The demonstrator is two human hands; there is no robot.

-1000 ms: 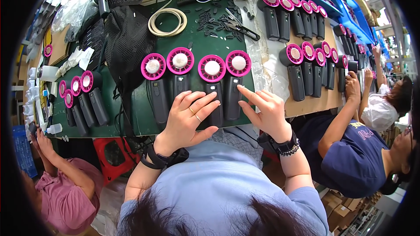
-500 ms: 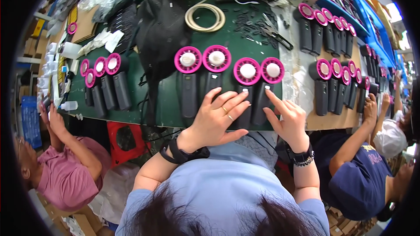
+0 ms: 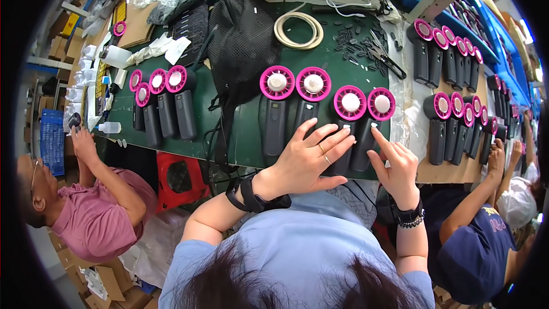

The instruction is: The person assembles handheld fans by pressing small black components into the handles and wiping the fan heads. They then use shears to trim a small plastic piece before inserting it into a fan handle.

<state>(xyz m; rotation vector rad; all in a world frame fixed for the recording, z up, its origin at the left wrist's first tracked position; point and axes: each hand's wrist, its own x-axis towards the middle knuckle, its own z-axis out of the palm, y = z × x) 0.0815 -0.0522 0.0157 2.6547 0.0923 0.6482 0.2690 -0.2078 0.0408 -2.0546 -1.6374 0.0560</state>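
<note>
Four dark grey handheld fans with pink-ringed heads lie in front of me on the green work surface. The two on the left are a fan (image 3: 275,129) with a small lit display and a fan (image 3: 313,84) with a white spot on its handle. My left hand (image 3: 309,160) is spread across the handles, its fingertips at the third fan (image 3: 350,103); it holds nothing. On the fourth fan (image 3: 361,151), my right hand (image 3: 396,166) rests its stretched index fingertip near the white spot below the head. Its thumb stands apart beside that handle.
More handheld fans stand at the left (image 3: 166,109) and right (image 3: 446,131). Behind are a black mesh bag (image 3: 243,40), a coiled hose (image 3: 298,30), scissors (image 3: 389,60) and scattered small black parts (image 3: 357,43). People work at both sides, one in a pink shirt (image 3: 108,217).
The whole view has swung, so the bench and fans appear further right and slightly lower. Both hands stay at about the same place on the fans.
</note>
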